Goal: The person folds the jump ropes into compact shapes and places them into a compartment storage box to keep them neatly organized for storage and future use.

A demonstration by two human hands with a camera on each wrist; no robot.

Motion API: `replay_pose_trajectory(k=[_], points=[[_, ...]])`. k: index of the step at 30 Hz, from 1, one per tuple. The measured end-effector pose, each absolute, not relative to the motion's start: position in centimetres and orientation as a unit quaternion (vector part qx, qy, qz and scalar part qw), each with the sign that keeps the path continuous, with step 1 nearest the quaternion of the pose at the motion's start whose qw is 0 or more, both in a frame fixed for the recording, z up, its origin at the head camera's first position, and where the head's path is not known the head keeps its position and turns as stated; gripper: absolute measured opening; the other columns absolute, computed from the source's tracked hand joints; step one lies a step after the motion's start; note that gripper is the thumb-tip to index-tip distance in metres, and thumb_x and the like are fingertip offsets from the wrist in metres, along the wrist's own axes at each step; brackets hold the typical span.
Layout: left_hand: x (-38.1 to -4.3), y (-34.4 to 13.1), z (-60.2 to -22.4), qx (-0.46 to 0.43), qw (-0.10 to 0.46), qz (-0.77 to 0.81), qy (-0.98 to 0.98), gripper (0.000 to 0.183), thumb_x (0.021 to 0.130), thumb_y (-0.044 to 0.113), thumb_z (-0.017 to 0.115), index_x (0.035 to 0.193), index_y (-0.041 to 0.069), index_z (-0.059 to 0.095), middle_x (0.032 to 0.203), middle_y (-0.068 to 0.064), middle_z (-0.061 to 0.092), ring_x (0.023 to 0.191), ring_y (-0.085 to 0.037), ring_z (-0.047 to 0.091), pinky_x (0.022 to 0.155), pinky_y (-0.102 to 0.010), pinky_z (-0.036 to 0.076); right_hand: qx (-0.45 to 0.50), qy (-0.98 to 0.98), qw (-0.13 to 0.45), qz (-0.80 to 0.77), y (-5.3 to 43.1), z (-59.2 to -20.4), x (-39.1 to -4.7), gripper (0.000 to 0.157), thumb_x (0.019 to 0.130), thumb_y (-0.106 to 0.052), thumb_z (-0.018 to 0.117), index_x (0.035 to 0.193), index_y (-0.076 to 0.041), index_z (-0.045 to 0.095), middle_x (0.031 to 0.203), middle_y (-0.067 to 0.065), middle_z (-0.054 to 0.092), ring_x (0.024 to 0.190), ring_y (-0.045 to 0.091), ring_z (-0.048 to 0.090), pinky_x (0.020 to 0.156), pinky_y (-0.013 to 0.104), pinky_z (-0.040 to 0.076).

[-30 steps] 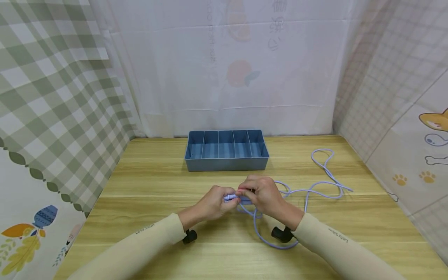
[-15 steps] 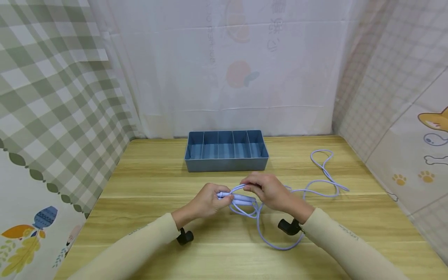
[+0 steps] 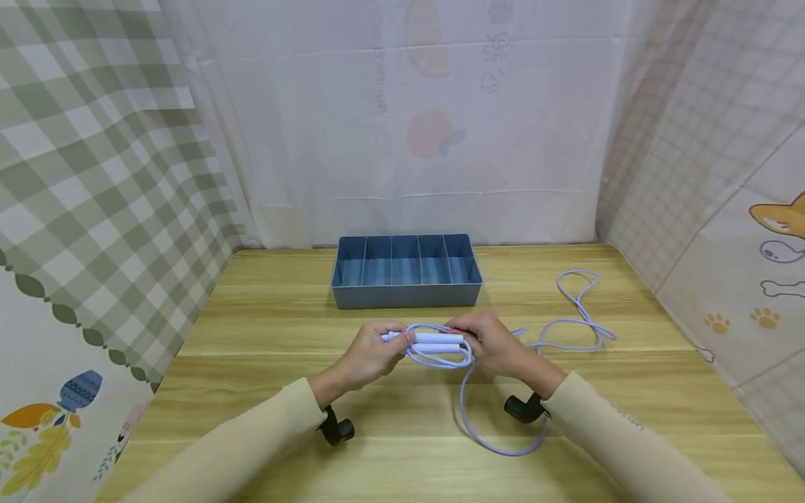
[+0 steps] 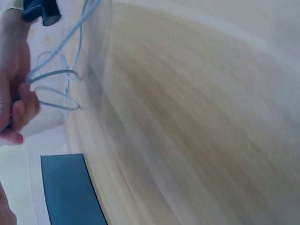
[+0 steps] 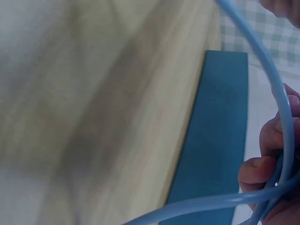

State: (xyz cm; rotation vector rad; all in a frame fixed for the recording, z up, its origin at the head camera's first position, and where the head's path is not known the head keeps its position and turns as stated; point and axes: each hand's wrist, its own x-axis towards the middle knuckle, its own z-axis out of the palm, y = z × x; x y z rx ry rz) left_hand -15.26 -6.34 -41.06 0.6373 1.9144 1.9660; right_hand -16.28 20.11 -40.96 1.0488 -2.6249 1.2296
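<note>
My left hand [image 3: 371, 355] grips one end of a lavender jump rope's two handles [image 3: 438, 338], which lie side by side and point right. Loops of the rope [image 3: 434, 362] run around the handles. At the far end of the bundle, my right hand [image 3: 490, 344] pinches the rope with thumb and fingers. From there a loose length [image 3: 464, 405] hangs down and curves across the table. The right wrist view shows the rope [image 5: 276, 89] crossing close in front of the right hand's fingers [image 5: 255, 171]. In the left wrist view the right hand [image 4: 16, 79] appears at the left edge.
A blue-grey box [image 3: 405, 296] with several compartments stands behind the hands on the wooden table [image 3: 270, 307]. More loose rope [image 3: 575, 347] lies twisted at the right. Curtains surround the table at the back and both sides, and a black wrist camera [image 3: 525, 409] sits below the right wrist.
The right hand has moved right, away from the left, drawing rope along the handles. The handle bundle is higher in the head view, and the loose rope at right has slid slightly left.
</note>
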Motion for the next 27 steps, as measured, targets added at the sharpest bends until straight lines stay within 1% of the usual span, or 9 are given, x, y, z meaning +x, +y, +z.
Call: replay_pose_trajectory(k=[2, 5, 11, 12, 16, 20, 22, 24, 27], points=[[-15.3, -6.1, -41.1, 0.198, 0.158, 0.715, 0.652, 0.028, 0.104, 0.010, 0.056, 0.106, -0.016, 0.065, 0.061, -0.001, 0.047, 0.046, -0.008, 0.034, 0.043, -0.021, 0.025, 0.330, -0.862, 0.028, 0.385, 19.9, -41.4, -16.0, 0.013, 0.098, 0.009, 0.060, 0.101, 0.003, 0.072, 0.087, 0.009, 0.072, 0.076, 0.012, 0.063, 0.065, 0.026, 0.053], [-15.4, -5.7, -41.1, 0.153, 0.147, 0.745, 0.633, 0.028, 0.104, 0.012, 0.056, 0.104, -0.015, 0.064, 0.062, -0.001, 0.048, 0.047, -0.008, 0.034, 0.043, -0.021, 0.024, 0.327, -0.876, 0.027, 0.354, 19.3, -42.0, -15.6, 0.012, 0.100, 0.005, 0.059, 0.094, -0.001, 0.067, 0.074, 0.000, 0.061, 0.065, 0.005, 0.051, 0.058, 0.024, 0.046], [-15.5, -4.8, -41.1, 0.091, 0.073, 0.765, 0.633, 0.022, 0.103, 0.011, 0.059, 0.097, -0.010, 0.065, 0.062, 0.000, 0.052, 0.047, -0.007, 0.038, 0.042, -0.019, 0.028, 0.354, -0.906, 0.066, 0.221, 17.6, -42.7, -14.2, 0.012, 0.104, -0.009, 0.058, 0.108, -0.004, 0.068, 0.096, 0.002, 0.071, 0.082, 0.014, 0.066, 0.071, 0.034, 0.053], [-15.6, -4.7, -41.3, 0.089, 0.060, 0.765, 0.635, 0.023, 0.103, 0.011, 0.060, 0.096, -0.011, 0.065, 0.061, 0.000, 0.052, 0.047, -0.006, 0.038, 0.042, -0.019, 0.028, 0.364, -0.906, 0.079, 0.201, 17.3, -42.8, -13.9, 0.010, 0.104, -0.009, 0.058, 0.109, -0.004, 0.066, 0.102, 0.004, 0.072, 0.087, 0.018, 0.068, 0.072, 0.035, 0.054], [-15.8, -4.4, -42.0, 0.110, -0.010, 0.732, 0.673, 0.025, 0.103, 0.012, 0.061, 0.096, -0.011, 0.067, 0.062, 0.001, 0.050, 0.047, -0.005, 0.038, 0.041, -0.019, 0.030, 0.414, -0.892, 0.132, 0.121, 16.3, -43.1, -13.1, 0.003, 0.102, -0.008, 0.060, 0.103, -0.006, 0.061, 0.093, 0.002, 0.067, 0.081, 0.016, 0.064, 0.064, 0.030, 0.043], [-16.0, -4.4, -42.6, 0.131, -0.105, 0.645, 0.746, 0.021, 0.101, 0.014, 0.064, 0.094, -0.005, 0.071, 0.063, 0.003, 0.050, 0.049, -0.004, 0.040, 0.044, -0.019, 0.032, 0.442, -0.874, 0.181, 0.090, 15.6, -43.0, -12.5, 0.007, 0.100, -0.010, 0.063, 0.096, -0.009, 0.057, 0.084, -0.002, 0.059, 0.073, 0.014, 0.057, 0.061, 0.027, 0.037], [-16.0, -4.5, -42.8, 0.142, -0.134, 0.610, 0.768, 0.020, 0.101, 0.014, 0.064, 0.093, -0.003, 0.072, 0.064, 0.002, 0.053, 0.050, -0.004, 0.041, 0.043, -0.020, 0.033, 0.452, -0.862, 0.209, 0.091, 15.4, -42.8, -12.3, 0.009, 0.098, -0.010, 0.064, 0.094, -0.010, 0.056, 0.081, -0.003, 0.055, 0.069, 0.012, 0.053, 0.060, 0.026, 0.035], [-16.1, -4.6, -43.0, 0.153, -0.150, 0.586, 0.781, 0.018, 0.100, 0.013, 0.064, 0.092, -0.002, 0.071, 0.064, 0.000, 0.057, 0.049, -0.004, 0.043, 0.042, -0.020, 0.034, 0.460, -0.851, 0.234, 0.092, 15.3, -42.6, -12.1, 0.009, 0.099, -0.011, 0.061, 0.092, -0.010, 0.056, 0.078, -0.003, 0.052, 0.066, 0.012, 0.049, 0.059, 0.025, 0.033], [-16.2, -4.9, -43.1, 0.169, -0.166, 0.563, 0.792, 0.016, 0.099, 0.011, 0.064, 0.091, -0.002, 0.069, 0.065, -0.003, 0.060, 0.049, -0.004, 0.045, 0.041, -0.021, 0.035, 0.474, -0.836, 0.261, 0.092, 15.4, -42.2, -11.9, 0.018, 0.106, -0.015, 0.049, 0.090, -0.009, 0.055, 0.075, -0.003, 0.047, 0.062, 0.012, 0.045, 0.058, 0.024, 0.030]])
